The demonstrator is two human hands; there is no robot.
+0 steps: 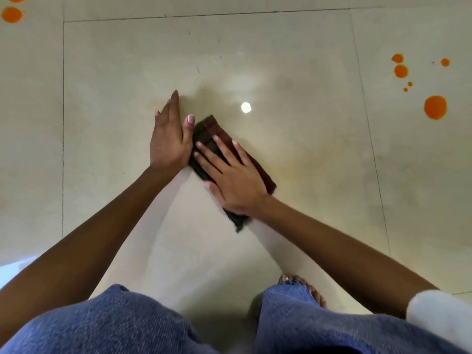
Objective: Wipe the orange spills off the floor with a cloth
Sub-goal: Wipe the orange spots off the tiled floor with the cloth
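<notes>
While the person crouches over the pale tiled floor [281,60], both bare hands are down near the middle of the view. The right hand [231,178] lies flat on a dark brown folded cloth [208,129], with its fingers spread apart and pointing to the far left; it presses the cloth and does not clamp around it. The cloth is long and lies diagonally, from far left to near right, and its near end shows below the right wrist. The left hand [169,137] rests on the floor just beside the cloth on the left, open, with the fingers together and pointing far; its thumb touches the far left edge of the cloth.

Orange spills are on the floor, well apart from the cloth. One group of round orange spots [435,107] lies at the far right, on the next tile, with the biggest spot nearest. Two more orange spots [12,14] are in the far left corner. A faint yellowish smear [301,167] shows on the tile just right of the cloth.

At the near edge, blue jeans [115,325] cover the knees, and a bare foot [304,287] shows between them.
</notes>
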